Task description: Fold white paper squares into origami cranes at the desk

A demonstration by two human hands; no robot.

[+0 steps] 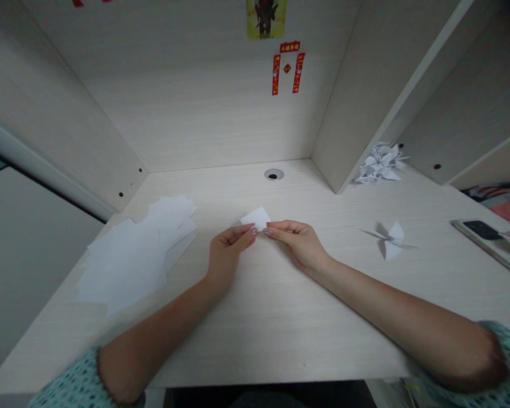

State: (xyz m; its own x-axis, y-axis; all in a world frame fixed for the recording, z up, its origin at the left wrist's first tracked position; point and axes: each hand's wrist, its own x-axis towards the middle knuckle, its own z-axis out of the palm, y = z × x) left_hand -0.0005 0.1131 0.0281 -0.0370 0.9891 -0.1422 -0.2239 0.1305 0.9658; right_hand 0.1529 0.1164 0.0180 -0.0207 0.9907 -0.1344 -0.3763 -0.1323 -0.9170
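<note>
A small folded piece of white paper (256, 217) is held just above the pale wooden desk (259, 317), near its middle. My left hand (228, 252) pinches the paper's near left corner with closed fingers. My right hand (296, 241) pinches the near right corner, fingers curled together. The two hands almost touch at the fingertips.
A loose spread of white paper sheets (136, 252) lies on the left. A folded paper crane (389, 239) sits to the right, and a heap of several cranes (380, 163) lies behind it. A phone (484, 229) rests on a book at the right edge. A cable hole (273, 174) marks the back.
</note>
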